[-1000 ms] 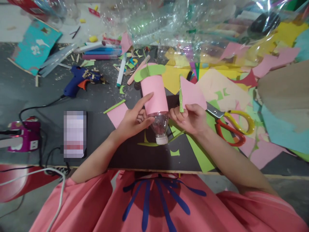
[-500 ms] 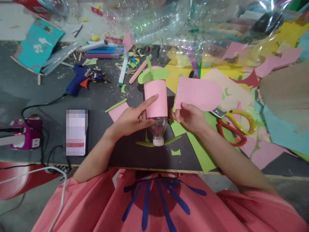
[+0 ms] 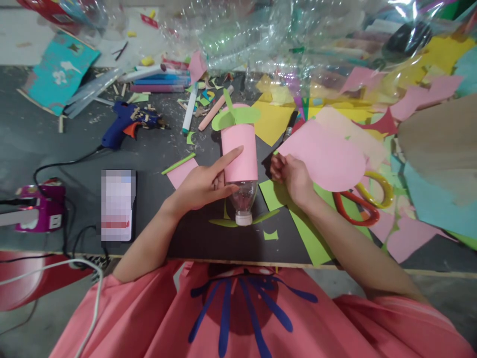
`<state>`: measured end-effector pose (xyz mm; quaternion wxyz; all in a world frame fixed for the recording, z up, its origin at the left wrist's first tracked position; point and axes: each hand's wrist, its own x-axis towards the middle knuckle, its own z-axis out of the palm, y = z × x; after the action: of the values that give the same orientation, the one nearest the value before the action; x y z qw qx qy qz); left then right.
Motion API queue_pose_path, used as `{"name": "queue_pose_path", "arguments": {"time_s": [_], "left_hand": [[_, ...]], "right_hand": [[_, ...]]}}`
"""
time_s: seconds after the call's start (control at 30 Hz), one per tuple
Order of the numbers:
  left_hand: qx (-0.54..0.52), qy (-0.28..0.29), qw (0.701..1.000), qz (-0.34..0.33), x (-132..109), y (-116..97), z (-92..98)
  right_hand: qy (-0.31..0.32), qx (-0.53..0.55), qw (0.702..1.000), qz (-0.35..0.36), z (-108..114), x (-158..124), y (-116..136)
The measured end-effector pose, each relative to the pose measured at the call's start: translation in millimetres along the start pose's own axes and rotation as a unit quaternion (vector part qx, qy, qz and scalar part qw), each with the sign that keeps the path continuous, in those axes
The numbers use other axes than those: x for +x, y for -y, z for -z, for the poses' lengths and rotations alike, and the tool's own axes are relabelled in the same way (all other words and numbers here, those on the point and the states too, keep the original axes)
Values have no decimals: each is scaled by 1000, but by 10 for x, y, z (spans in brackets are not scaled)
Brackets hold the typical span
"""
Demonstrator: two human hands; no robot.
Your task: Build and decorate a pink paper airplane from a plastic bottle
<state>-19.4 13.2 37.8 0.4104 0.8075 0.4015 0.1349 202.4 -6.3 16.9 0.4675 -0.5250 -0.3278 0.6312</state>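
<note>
A small clear plastic bottle (image 3: pixel 246 191) wrapped in pink paper lies on the dark table, its white cap toward me. Green paper leaf shapes (image 3: pixel 238 117) stand at its far end. My left hand (image 3: pixel 203 184) is closed around the bottle's left side, index finger laid along the pink wrap. To the right, my right hand (image 3: pixel 292 176) pinches a pink paper piece (image 3: pixel 324 149) with one rounded end, at its left corner. A bit of green shows at that corner. Under the bottle's neck lies a green paper strip (image 3: pixel 264 217).
Scissors (image 3: pixel 357 209) with red and yellow handles lie right of my right hand, among paper scraps. Left are a blue glue gun (image 3: pixel 122 124) with its cord and a phone (image 3: pixel 118 206). Markers (image 3: pixel 160 79) and clear plastic bottles (image 3: pixel 238 40) fill the back.
My right hand has turned the pink paper piece clockwise, so its rounded end now points down to the right over the scissors. My left hand and the bottle stay in place.
</note>
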Motion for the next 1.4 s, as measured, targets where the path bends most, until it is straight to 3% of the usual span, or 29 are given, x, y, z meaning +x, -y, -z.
{"name": "queue_pose_path", "arguments": {"time_s": [0.13, 0.33, 0.53, 0.8, 1.4], "left_hand": [[3, 0, 1000, 1, -2, 8, -2], [39, 4, 999, -11, -3, 3, 3], [190, -34, 980, -43, -5, -64, -18], [260, -36, 963, -55, -2, -120, -76], [218, -60, 971, -74, -13, -66, -112]], "right_hand": [[7, -66, 998, 6, 85, -40, -44], [61, -5, 996, -66, 57, -81, 0], [26, 35, 994, -98, -19, -124, 50], [26, 39, 995, -91, -23, -150, -10], [1, 61, 992, -112, -50, -166, 21]]}}
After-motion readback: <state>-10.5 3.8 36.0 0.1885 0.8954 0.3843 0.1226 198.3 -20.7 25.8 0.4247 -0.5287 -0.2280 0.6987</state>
